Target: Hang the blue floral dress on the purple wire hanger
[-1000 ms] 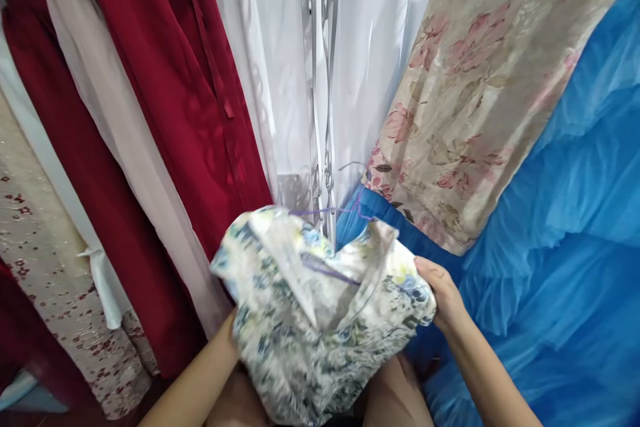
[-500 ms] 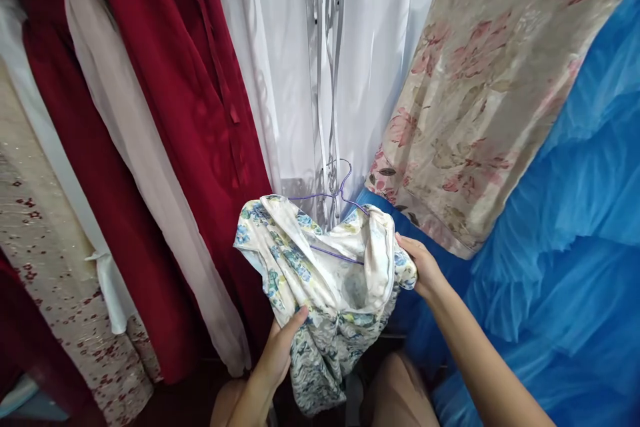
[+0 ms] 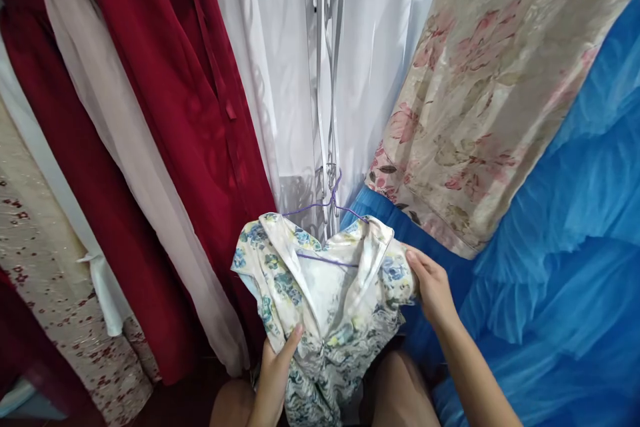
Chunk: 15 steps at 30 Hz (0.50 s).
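Observation:
A white dress with blue and yellow flowers [image 3: 285, 273] hangs on a thin purple hanger [image 3: 333, 202] in front of me, its V-shaped neckline facing up. My left hand [image 3: 280, 360] grips its left side near the waist, thumb on top of the cloth and the other fingers hidden beneath. At the right, my right hand [image 3: 433, 283] pinches the edge of the short sleeve. Below the neckline the patterned skirt part bunches and drops between my knees. The hanger's hook points up toward the white cloth behind.
Behind hangs long white fabric [image 3: 285, 80] with dangling ribbons [image 3: 325, 67]. Dark red dresses [image 3: 185, 147] and a pale pink one [image 3: 125, 120] hang at the left. A beige floral garment [image 3: 465, 100] and blue ruffled tulle [image 3: 565, 267] fill the right.
The dress and both hands have moved slightly lower. The right side of the bodice is spread flatter, so the sleeve and neckline show more evenly. The hanger's hook has turned.

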Available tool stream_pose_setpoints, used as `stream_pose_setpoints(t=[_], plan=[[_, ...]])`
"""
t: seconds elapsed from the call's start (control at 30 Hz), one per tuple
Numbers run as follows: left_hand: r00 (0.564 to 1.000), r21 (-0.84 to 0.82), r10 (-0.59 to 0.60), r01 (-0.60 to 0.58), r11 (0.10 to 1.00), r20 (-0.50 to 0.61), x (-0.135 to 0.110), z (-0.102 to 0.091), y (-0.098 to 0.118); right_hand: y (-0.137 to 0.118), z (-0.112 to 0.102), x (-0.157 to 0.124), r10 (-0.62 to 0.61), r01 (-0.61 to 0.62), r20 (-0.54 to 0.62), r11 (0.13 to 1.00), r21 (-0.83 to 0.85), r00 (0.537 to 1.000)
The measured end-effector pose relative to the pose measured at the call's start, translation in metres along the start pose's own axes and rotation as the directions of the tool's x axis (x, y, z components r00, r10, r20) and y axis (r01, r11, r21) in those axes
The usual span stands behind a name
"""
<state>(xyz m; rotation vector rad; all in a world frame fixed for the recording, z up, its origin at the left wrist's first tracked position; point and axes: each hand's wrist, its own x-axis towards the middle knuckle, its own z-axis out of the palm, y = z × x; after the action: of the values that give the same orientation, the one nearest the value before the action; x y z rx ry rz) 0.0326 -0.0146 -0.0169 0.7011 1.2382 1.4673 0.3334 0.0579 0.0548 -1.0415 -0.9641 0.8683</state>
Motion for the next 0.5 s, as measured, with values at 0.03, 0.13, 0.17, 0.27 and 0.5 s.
stream_pose_setpoints(t=[0.03,0.13,0.17,0.27,0.5], plan=[[1.0,0.029,-0.002,0.002,1.0,-0.005,-0.001,-0.006,-0.006,0.011,-0.004,-0.01,-0.078,0.072,-0.146,0.996,-0.05,0.986],[1.0,0.077,0.026,-0.025,0.997,-0.007,-0.002,-0.016,-0.023,0.045,-0.006,-0.051,-0.173,0.101,-0.452,0.979,-0.178,0.875],[1.0,0.079,0.028,-0.028,0.996,0.0,-0.004,-0.016,-0.027,0.054,-0.002,-0.066,-0.156,0.073,-0.478,0.98,-0.187,0.864],[0.997,0.1,0.001,-0.008,0.995,0.077,-0.011,-0.008,-0.037,0.071,0.023,-0.107,0.002,-0.042,-0.184,0.976,-0.214,0.983],[0.99,0.14,0.0,-0.02,0.99,0.14,-0.019,0.003,-0.048,0.07,0.07,-0.113,0.242,-0.14,0.468,0.96,-0.243,0.85]])
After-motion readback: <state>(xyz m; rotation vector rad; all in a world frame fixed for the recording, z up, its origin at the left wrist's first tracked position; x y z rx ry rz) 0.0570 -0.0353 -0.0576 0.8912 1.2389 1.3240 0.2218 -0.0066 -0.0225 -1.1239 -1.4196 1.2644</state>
